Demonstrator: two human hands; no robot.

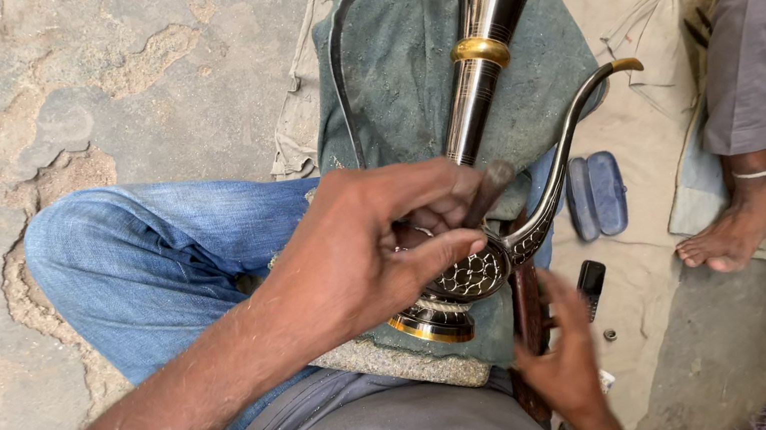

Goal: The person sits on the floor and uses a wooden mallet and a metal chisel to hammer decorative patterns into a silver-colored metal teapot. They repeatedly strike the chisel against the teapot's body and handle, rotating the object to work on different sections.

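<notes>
Across the green cloth (400,61) on the lap, jug (475,120) points neck-away; left hand (368,248) grips its body, right hand (562,360) closed on a dark tool (529,309) just beside.

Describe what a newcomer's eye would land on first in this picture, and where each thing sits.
The tall black-and-silver engraved metal ewer with a gold band lies on a dark green cloth across the person's lap, centre frame. The left hand covers its round body, while the right hand reaches low beside it. A blue spectacle case lies on the right.
</notes>
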